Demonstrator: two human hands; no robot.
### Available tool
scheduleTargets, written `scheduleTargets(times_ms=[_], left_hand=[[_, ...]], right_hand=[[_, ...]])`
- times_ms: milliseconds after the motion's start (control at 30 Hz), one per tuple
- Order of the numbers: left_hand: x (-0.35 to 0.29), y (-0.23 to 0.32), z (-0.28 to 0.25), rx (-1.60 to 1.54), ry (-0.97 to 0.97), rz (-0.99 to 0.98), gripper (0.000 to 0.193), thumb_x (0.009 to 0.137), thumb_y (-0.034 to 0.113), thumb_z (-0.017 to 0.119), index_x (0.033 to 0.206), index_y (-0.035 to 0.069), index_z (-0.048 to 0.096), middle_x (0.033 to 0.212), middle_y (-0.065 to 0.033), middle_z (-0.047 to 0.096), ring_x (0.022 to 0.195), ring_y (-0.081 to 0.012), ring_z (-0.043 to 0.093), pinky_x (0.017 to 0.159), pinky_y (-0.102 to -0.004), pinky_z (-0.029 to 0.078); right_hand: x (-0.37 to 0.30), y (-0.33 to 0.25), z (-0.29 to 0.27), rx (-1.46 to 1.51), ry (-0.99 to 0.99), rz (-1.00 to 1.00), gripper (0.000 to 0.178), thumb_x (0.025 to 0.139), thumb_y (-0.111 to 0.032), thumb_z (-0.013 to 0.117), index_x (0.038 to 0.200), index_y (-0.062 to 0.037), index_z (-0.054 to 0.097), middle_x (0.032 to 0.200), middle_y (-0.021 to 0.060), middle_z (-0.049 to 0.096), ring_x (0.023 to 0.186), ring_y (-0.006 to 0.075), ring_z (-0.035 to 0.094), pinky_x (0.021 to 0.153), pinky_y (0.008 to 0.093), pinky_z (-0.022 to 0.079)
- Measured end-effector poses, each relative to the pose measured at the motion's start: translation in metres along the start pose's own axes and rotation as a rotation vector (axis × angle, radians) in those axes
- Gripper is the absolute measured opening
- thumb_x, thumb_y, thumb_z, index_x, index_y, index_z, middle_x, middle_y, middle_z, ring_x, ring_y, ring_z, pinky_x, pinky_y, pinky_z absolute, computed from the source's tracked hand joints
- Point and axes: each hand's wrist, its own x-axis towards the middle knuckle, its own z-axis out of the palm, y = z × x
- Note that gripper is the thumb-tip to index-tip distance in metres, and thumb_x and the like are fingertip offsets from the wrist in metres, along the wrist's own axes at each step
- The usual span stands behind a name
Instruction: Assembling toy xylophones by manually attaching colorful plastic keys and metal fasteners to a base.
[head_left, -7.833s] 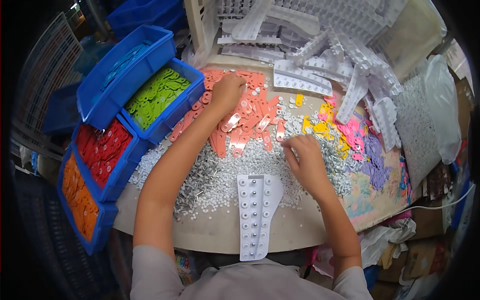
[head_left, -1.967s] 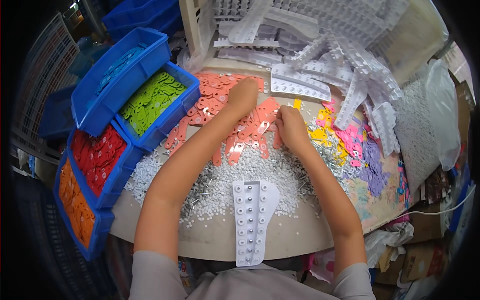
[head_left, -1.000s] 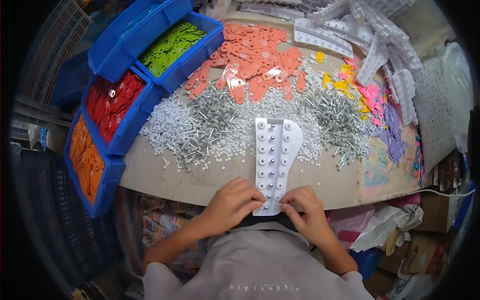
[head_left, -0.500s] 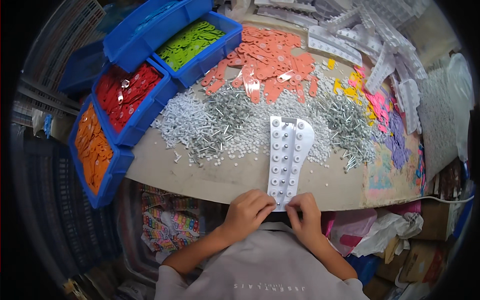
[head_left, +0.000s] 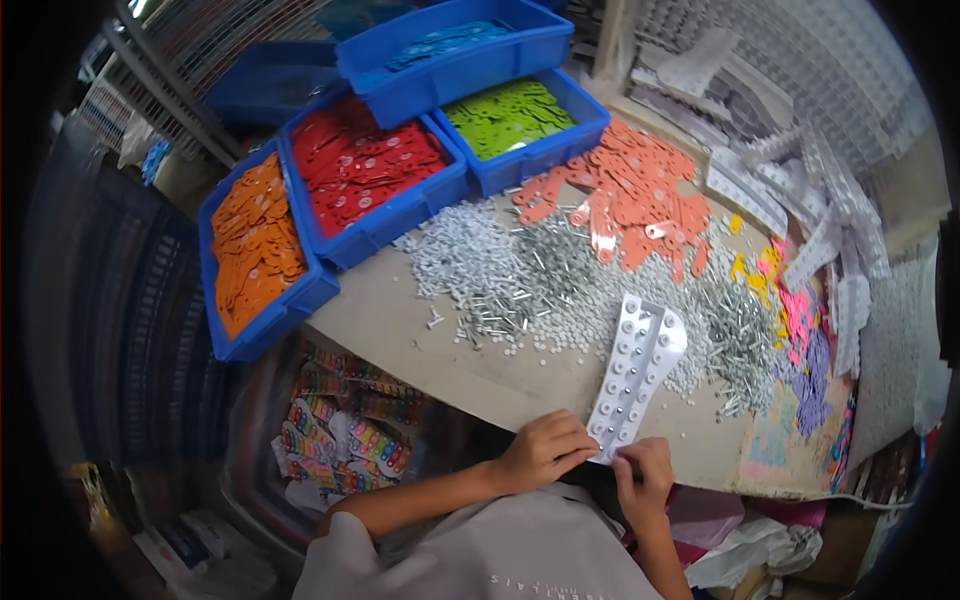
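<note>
A white plastic board, wider at its far end, lies at the table's near edge. Along both its long sides run round white caps, with small metal studs down the middle groove. My left hand is closed in a pinch at the board's near left corner. At the near right corner, my right hand has its thumb and fingers curled together. Anything between the fingertips of either hand is too small or hidden to make out. Just beyond the board are loose white rings and metal pins.
Blue bins at the left hold orange, red, green and blue flat pieces. Salmon strips and white pegs are heaped on the table. White moulded boards are stacked at the far right.
The whole view has swung, so table, bins and hands appear shifted right and tilted. Both hands stay at the board's near end, with little visible change in their grip.
</note>
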Motion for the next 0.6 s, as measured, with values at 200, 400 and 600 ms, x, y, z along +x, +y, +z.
scheduleTargets(times_ms=[200, 400, 600], left_hand=[[0.021, -0.009, -0.025, 0.184, 0.188, -0.046, 0.010, 0.083, 0.006, 0.074, 0.089, 0.005, 0.065, 0.086, -0.0086, 0.064, 0.083, -0.0288, 0.062, 0.072, -0.0396, 0.047], [0.007, -0.025, -0.019, 0.641, 0.117, -0.021, 0.025, 0.081, 0.011, 0.070, 0.105, 0.005, 0.064, 0.103, -0.0094, 0.062, 0.106, -0.0281, 0.059, 0.100, -0.0428, 0.044], [-0.001, 0.004, -0.075, 0.606, 0.275, 0.014, 0.019, 0.079, 0.009, 0.075, 0.097, 0.007, 0.071, 0.094, -0.0080, 0.066, 0.093, -0.0259, 0.062, 0.081, -0.0419, 0.046]], right_hand=[[0.078, -0.042, -0.013, -0.025, 0.081, -0.151, 0.014, 0.077, 0.005, 0.071, 0.088, -0.0007, 0.066, 0.078, 0.0123, 0.059, 0.073, 0.0308, 0.055, 0.068, 0.0385, 0.044], [0.228, -0.118, 0.085, 0.021, -0.110, -0.600, 0.013, 0.080, 0.002, 0.071, 0.091, -0.0021, 0.066, 0.085, 0.0121, 0.061, 0.084, 0.0323, 0.057, 0.074, 0.0406, 0.046], [0.353, -0.134, 0.215, 0.036, -0.323, -0.664, 0.014, 0.085, -0.010, 0.069, 0.097, -0.0028, 0.072, 0.095, 0.0153, 0.066, 0.099, 0.0363, 0.060, 0.085, 0.0446, 0.049]])
